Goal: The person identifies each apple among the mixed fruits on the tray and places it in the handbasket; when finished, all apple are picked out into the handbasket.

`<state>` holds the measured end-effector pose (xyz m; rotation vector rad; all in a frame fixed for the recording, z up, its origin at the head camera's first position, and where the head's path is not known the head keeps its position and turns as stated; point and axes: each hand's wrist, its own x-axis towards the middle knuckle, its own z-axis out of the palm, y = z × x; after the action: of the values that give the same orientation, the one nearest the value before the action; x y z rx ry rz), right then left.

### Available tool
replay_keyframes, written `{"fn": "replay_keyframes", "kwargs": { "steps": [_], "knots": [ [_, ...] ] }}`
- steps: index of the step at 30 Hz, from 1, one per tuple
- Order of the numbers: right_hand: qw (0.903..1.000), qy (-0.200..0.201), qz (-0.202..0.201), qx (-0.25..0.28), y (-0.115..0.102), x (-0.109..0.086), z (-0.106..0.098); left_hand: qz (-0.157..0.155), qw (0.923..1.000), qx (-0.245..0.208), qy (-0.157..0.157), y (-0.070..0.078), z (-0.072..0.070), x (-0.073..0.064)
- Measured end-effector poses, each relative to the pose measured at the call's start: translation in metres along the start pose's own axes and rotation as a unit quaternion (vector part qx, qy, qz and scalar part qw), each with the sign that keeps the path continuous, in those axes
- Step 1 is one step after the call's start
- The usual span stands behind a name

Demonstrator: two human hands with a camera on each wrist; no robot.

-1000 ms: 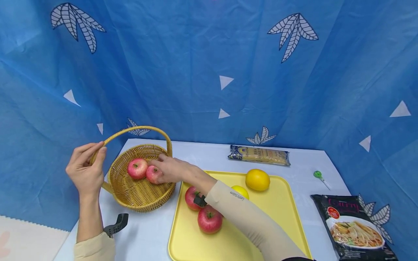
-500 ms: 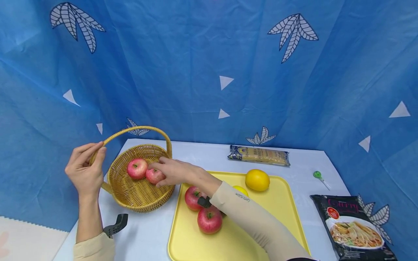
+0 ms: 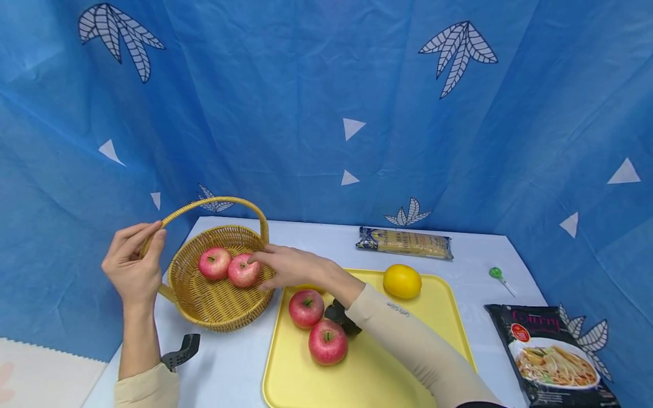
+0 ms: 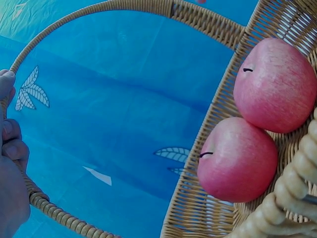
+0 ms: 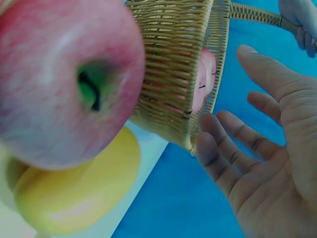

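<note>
at the far left, the left hand [image 3: 134, 265] is pinching the left side of a handle [image 3: 224, 199] between thumb and fingers, and the handle is arching over a wicker basket [image 3: 216, 307]. at that wrist, a black mount [image 3: 181, 352] is jutting out just above the cuff of a beige sleeve [image 3: 147, 392]. the basket is standing on a white table [image 3: 311, 241]. inside it, the left apple [image 3: 214, 263] and the right apple [image 3: 244, 273] are resting side by side and touching, as the left wrist view is also showing.

next along, the right hand [image 3: 288, 265] is hovering over the basket's right rim, just beside the right apple. its fingers are spread and slightly bent; whether a fingertip is touching that apple, i cannot tell.

further right, a yellow tray [image 3: 306, 388] is lying on the table. a rear apple [image 3: 306, 309] and a front apple [image 3: 328, 343] are sitting close together in its left part. a yellow fruit [image 5: 81, 191] is showing beside an apple in the right wrist view. a lemon [image 3: 402, 281] is lying near the tray's far edge, and behind it a packet of pasta [image 3: 405, 243] is lying before a blue curtain [image 3: 306, 73]. at the far right, a green lollipop [image 3: 496, 273] is lying above a black noodle bag [image 3: 553, 360].
</note>
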<state>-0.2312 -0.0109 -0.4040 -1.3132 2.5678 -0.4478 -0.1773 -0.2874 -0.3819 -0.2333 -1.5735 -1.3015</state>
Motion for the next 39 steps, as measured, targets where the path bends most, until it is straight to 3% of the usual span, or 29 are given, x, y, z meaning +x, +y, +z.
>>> {"fn": "replay_keyframes", "kwargs": {
  "steps": [14,30,39],
  "knots": [
    [0.9992,-0.027,-0.022,0.017,0.016,-0.028,0.007,-0.003,0.9999,0.009,-0.004,0.002,0.001,0.0],
    [0.9988,-0.046,-0.007,0.014,0.021,-0.068,0.013,-0.005,0.9998,0.015,-0.01,0.003,0.001,0.0],
    [0.9983,-0.057,0.009,-0.009,0.032,-0.079,0.021,-0.006,0.9999,0.013,-0.009,0.003,0.0,0.0]
  ]
}}
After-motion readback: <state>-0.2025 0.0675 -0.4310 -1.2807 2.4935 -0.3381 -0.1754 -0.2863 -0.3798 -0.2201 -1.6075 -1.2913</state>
